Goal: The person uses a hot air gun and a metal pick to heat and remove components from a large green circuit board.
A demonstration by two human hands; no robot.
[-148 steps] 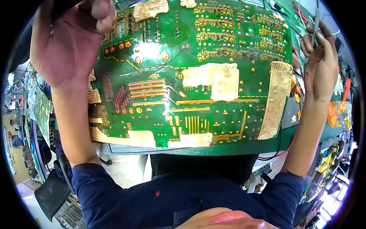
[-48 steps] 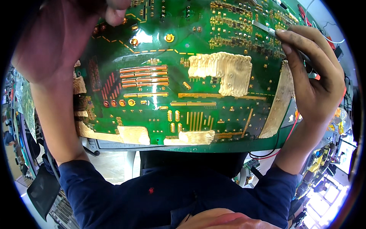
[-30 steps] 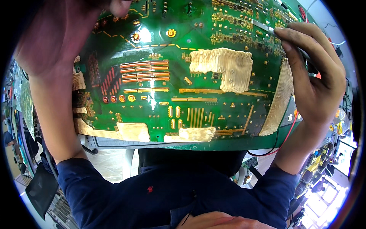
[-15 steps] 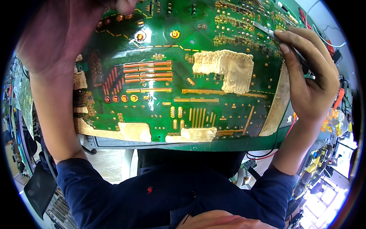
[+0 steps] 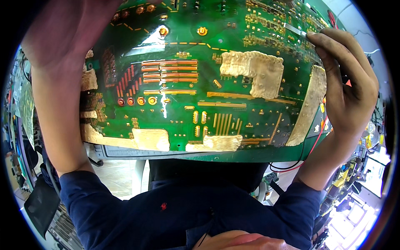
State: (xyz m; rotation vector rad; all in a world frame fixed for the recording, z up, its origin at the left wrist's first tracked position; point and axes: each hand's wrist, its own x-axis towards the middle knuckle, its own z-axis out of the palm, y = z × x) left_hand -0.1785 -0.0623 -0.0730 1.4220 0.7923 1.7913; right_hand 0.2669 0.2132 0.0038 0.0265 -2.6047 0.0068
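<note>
A large green circuit board (image 5: pixel 179 123) fills the space before me, with copper strips and ring-shaped pads. Thick cream-coloured patches cover parts of it; one L-shaped patch (image 5: pixel 266 75) lies right of centre. My right hand (image 5: pixel 352 83) is closed in a pinch on a slim tool with a flat silver blade (image 5: pixel 295 29), held like a pen. The blade lies low over the small components at the board's upper right; whether it touches them I cannot tell. Over the upper left corner is my left hand (image 5: pixel 62 41), dark and blurred, its fingers hidden beyond the picture's edge.
The board lies on a green-topped table (image 5: pixel 200 156). Red and black cables (image 5: pixel 291 167) hang at its right front edge. More electronic parts (image 5: pixel 343 177) crowd the right side. A black chair (image 5: pixel 41 208) stands at the lower left.
The board has shifted slightly to the right and away from me. My right hand has moved a little rightward with the bladed tool. The left hand's fingertip has gone out of view.
</note>
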